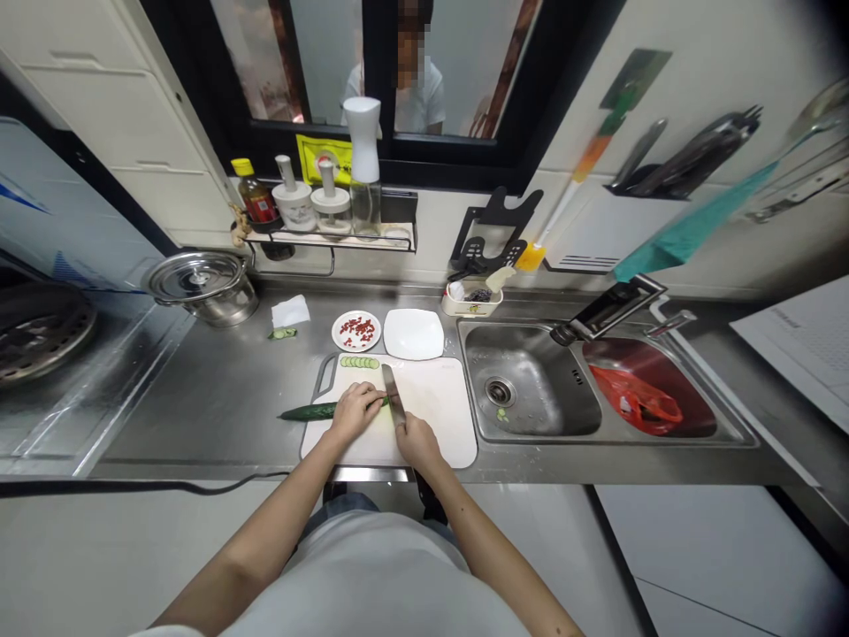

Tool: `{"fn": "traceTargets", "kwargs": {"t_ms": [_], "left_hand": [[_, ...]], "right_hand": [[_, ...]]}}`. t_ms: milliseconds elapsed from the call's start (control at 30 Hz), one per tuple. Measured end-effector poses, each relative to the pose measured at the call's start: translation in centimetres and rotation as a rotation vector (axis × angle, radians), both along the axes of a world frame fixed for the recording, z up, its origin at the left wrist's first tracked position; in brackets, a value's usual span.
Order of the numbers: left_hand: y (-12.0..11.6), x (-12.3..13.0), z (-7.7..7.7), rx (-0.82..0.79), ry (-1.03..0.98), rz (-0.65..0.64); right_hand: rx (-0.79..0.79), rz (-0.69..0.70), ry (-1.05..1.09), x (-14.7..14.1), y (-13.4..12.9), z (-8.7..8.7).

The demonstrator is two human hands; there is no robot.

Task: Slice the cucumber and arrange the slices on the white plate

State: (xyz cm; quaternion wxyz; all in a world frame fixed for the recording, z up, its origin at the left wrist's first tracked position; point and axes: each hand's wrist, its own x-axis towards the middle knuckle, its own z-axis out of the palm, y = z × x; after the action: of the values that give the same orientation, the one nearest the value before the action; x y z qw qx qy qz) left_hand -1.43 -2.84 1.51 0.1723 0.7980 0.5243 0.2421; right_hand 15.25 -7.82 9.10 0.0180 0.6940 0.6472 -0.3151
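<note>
A long dark green cucumber (307,412) lies across the left part of a white cutting board (441,407), its tip sticking out past the board's edge. My left hand (356,411) is closed over the cucumber near its cut end. In my right hand (417,440) is the handle of a kitchen knife (393,389); its blade points away from me and stands at the cucumber's right end. Along the board's top left lies a row of cucumber slices (359,362). My fingers hide the middle of the cucumber.
Behind the board sit a plate of small red pieces (356,332) and a white plate (414,333). The sink (531,380) is to the right, with a red plastic bag (637,402) in its second basin. A lidded steel pot (202,287) stands at the left.
</note>
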Motion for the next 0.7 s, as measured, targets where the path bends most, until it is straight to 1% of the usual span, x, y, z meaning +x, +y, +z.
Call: {"fn": "traceTargets", "kwargs": {"t_ms": [233, 533, 700], "left_hand": [[0.0, -0.1, -0.2, 0.003, -0.004, -0.009], [0.0, 0.0, -0.1, -0.007, -0.006, -0.011], [0.0, 0.1, 0.2, -0.025, -0.013, -0.001]], "right_hand": [[-0.014, 0.019, 0.012, 0.2, -0.1, -0.1], [-0.080, 0.035, 0.026, 1.0, -2.2, 0.8], [-0.098, 0.039, 0.034, 1.3, -2.3, 1.2]]}}
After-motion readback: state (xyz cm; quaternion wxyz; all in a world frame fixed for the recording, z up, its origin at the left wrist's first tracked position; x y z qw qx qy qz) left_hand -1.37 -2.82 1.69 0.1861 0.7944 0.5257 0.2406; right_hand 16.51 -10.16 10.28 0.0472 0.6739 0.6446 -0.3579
